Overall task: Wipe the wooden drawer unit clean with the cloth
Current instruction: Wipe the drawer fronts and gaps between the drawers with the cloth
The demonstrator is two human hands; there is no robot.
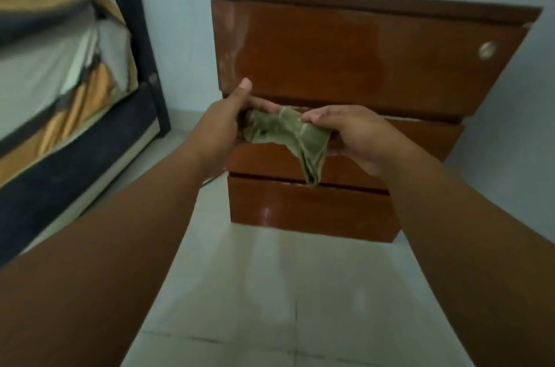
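A reddish-brown wooden drawer unit (354, 60) with three drawer fronts stands against the pale wall. Its top drawer carries a round metal lock (486, 50) at the right. In front of the middle drawer I hold a crumpled green cloth (288, 132) between both hands. My left hand (225, 123) grips the cloth's left end, thumb raised. My right hand (357, 135) pinches its right end. A tail of cloth hangs down to the gap above the bottom drawer. The cloth seems apart from the wood; contact cannot be told.
A bed (60, 66) with a striped sheet and dark frame stands at the left, close to the unit. Pale floor tiles (270, 291) stretch from the unit toward me. The wall (510, 126) closes in at the right.
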